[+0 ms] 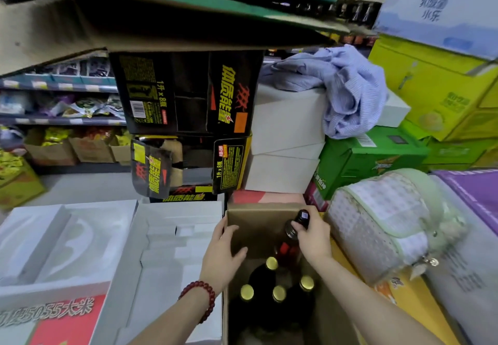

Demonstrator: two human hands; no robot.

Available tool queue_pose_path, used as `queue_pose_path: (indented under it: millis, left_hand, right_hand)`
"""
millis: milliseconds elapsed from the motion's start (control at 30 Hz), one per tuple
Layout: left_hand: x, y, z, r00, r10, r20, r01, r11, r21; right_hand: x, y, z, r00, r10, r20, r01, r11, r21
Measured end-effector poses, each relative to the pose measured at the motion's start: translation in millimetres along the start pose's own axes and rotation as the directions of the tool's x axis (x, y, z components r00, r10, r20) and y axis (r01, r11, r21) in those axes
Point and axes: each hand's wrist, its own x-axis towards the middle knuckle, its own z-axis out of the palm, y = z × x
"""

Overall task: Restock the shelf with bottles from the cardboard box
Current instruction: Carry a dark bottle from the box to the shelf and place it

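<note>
Right hand (314, 236) is pinching the neck of a dark bottle (292, 239) inside the cardboard box (258, 218); left hand (223, 253), fingers relaxed, is bracing the box wall. Lift straight up, clearing the 4 gold-capped bottles (271, 263).

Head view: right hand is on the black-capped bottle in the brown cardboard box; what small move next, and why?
Probably lift the dark glass black-capped bottle straight up: the right hand grips its neck, the left hand steadies the brown cardboard box, and four gold-capped bottles stand close below.
</note>
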Motion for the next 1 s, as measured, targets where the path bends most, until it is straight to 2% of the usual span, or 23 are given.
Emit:
queue_pose_path:
  millis: [100, 400, 600, 800, 933, 1000]
  left_hand:
    - [-0.1, 24.8, -8.5, 0.999, -0.015, 0.03, 0.015, 1.0, 0.022]
    - [-0.4, 121.8, -28.1, 0.963, 0.156, 0.218, -0.149, 0.988, -0.045]
    - [-2.3, 163.4, -34.7, 0.896, 0.341, 0.283, -0.268, 0.926, -0.265]
    - [-19.5, 172.5, -30.0, 0.824, 0.47, 0.317, -0.301, 0.837, -0.457]
    - [-34.2, 167.2, -34.4, 0.795, 0.486, 0.362, -0.284, 0.827, -0.485]
    - [-44.5, 168.2, -42.4, 0.757, 0.514, 0.404, -0.301, 0.822, -0.484]
  right_hand:
    - [-1.0, -28.6, -26.8, 1.0, -0.021, -0.006, 0.021, 1.0, 0.002]
    - [-15.7, -113.9, -117.4, 0.984, -0.128, -0.121, 0.136, 0.989, 0.059]
    - [-28.9, -153.0, -164.5, 0.952, -0.163, -0.258, 0.164, 0.986, -0.019]
    - [-61.6, -180.7, -191.5, 0.91, -0.084, -0.406, 0.113, 0.993, 0.046]
    - [-92.6, -189.3, -193.4, 0.871, 0.023, -0.491, 0.063, 0.985, 0.158]
    - [-112.0, -192.2, -194.9, 0.842, 0.085, -0.532, 0.034, 0.977, 0.21]
